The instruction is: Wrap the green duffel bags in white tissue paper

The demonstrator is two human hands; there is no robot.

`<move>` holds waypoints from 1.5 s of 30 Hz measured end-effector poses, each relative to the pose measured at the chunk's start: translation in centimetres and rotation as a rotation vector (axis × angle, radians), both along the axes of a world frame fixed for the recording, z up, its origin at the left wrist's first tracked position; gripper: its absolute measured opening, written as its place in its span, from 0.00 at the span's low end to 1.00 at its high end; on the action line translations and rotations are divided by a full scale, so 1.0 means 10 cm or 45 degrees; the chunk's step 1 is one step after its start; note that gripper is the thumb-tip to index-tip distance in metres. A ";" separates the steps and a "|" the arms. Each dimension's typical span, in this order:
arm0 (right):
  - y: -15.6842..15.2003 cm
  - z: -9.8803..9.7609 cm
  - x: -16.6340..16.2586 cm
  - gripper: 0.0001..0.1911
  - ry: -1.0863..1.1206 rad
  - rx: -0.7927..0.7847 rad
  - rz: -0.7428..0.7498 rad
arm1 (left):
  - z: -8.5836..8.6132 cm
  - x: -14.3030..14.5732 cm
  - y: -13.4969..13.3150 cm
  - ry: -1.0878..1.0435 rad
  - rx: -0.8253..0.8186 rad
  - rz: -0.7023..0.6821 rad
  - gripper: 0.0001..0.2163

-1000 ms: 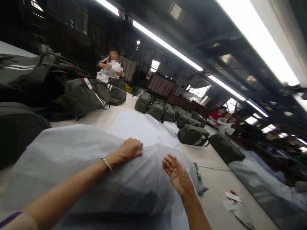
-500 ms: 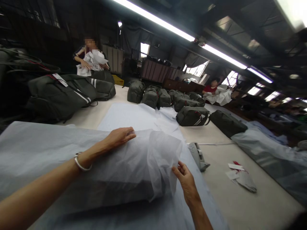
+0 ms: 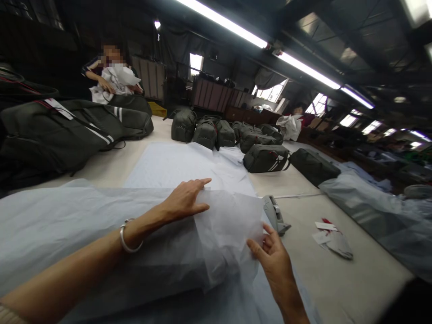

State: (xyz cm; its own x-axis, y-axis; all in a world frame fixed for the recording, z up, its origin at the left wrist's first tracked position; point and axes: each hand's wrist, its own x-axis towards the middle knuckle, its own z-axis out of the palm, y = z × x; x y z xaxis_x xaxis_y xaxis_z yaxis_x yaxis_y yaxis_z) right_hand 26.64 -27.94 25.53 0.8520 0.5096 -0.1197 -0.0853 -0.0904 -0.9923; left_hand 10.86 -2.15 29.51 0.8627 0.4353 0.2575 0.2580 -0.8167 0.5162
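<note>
A dark bulky item shows faintly through the translucent white plastic bag that lies across the table in front of me. My left hand rests over the bag's upper edge, its fingers stretched out and the thumb apart. At the bag's loose right end, my right hand pinches the crumpled plastic between thumb and fingers. Just beyond that hand stands a grey tape dispenser. Pale blue-white sheets lie under and behind the bag.
Dark green duffel bags stand in a group farther back, and more lie at the left. White tags with red cords lie on the table at right. A plastic-covered bag runs along the right. Two people handle white material behind.
My left hand has shifted right along the bag and its fingers have spread. My right hand has drawn the plastic's loose end slightly right. The whole view has shifted a little.
</note>
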 end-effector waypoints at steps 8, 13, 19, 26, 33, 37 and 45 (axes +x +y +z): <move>0.15 0.36 0.24 0.44 0.085 0.102 0.147 | 0.10 0.08 0.11 -0.078 -0.111 -0.031 0.07; 0.39 0.47 0.55 0.30 -0.236 0.131 0.117 | 0.15 0.17 0.13 0.147 0.035 0.040 0.07; 0.78 0.29 0.96 0.24 -0.739 -0.089 -0.075 | -0.03 0.40 0.29 0.050 -0.089 0.075 0.06; 1.08 -0.01 1.20 0.14 -1.195 -0.654 -0.073 | -0.35 0.57 0.40 0.032 -0.381 0.113 0.17; 1.08 0.10 0.83 0.15 -1.488 -0.263 -0.037 | -0.42 0.58 0.44 0.005 -0.560 0.126 0.16; 1.00 0.27 0.25 0.07 -1.655 0.064 0.402 | -0.31 0.51 0.44 -0.134 -0.616 0.108 0.17; 1.13 -0.31 -0.17 0.23 -1.878 -0.163 0.664 | -0.24 0.43 0.46 -0.173 -0.376 0.081 0.21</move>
State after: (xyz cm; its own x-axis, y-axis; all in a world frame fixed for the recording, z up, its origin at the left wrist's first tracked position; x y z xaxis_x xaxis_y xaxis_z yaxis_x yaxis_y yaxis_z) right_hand 24.95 -16.59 22.41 -0.0081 0.8259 0.5638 0.9817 0.1139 -0.1527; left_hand 15.12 2.41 27.08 0.7977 0.5603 0.2231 0.2162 -0.6110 0.7615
